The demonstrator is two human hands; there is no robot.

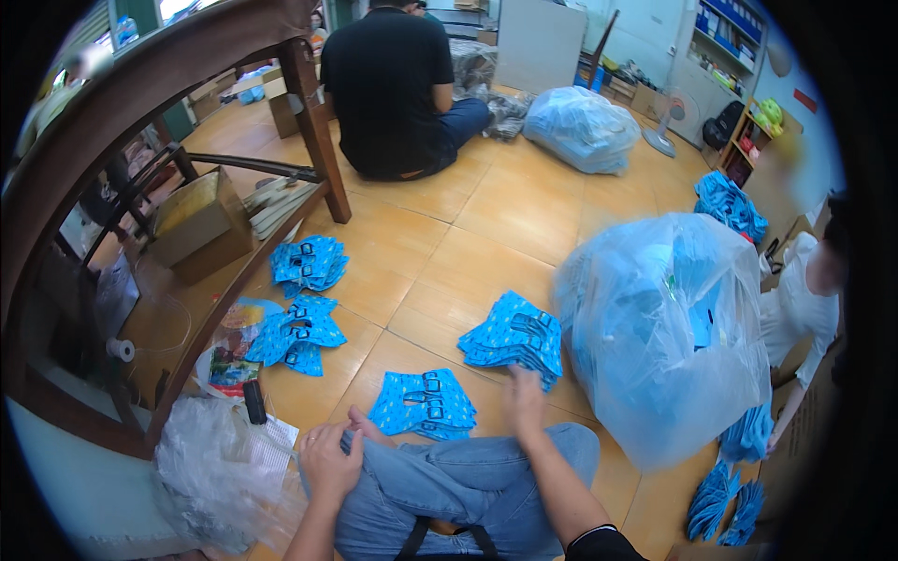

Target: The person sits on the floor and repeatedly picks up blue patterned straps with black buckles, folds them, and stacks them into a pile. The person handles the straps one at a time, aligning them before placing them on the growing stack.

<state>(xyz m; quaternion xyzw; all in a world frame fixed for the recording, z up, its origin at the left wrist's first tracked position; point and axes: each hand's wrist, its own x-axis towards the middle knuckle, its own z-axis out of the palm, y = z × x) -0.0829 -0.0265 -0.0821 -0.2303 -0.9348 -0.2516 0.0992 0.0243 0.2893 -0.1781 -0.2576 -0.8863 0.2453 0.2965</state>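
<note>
Nearby, clear bag (645,346) beside blue stack (496,341)

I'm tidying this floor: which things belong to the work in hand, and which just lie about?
Likely the work:
blue stack at the right hand
second stack left of it
translucent bag at right

Seemingly lying about:
fan
cardboard box at left
black backpack

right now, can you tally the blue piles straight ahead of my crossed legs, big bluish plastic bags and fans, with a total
Blue piles: 2, the farther one by the right hand
Big bluish bags: 2
Fan: 1
Total: 5
</note>
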